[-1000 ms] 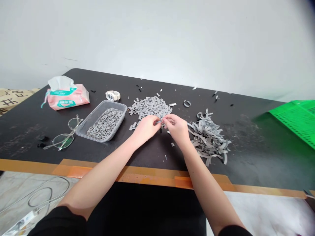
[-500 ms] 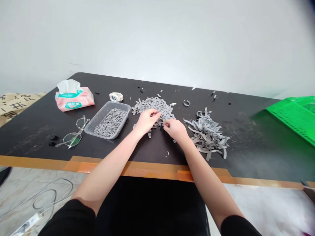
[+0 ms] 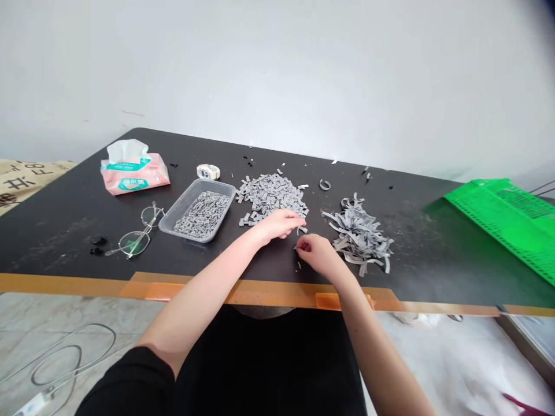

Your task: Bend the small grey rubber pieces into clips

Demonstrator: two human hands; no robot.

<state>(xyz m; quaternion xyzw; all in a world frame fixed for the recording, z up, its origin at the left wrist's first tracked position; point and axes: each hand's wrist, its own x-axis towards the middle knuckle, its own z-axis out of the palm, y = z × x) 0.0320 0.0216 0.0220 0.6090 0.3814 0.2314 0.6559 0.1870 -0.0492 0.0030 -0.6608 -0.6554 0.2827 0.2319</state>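
My left hand is closed at the front right edge of a heap of small grey pieces, its fingertips together beside a small pale piece. What it pinches, if anything, is too small to name. My right hand lies just nearer to me and to the right, thumb and forefinger pressed together at a tiny grey bit that I cannot make out clearly. Right of the hands is a pile of curled grey strips. A clear plastic tub with many small grey pieces stands to the left.
Eyeglasses and small black items lie left of the tub. Behind them are a tissue pack and a white watch. A green perforated basket is at the right. Orange tape covers the table's front edge.
My left hand has moved right and nearer to me, off the middle of the heap. My right hand has shifted nearer to me and slightly right. The view has turned slightly.
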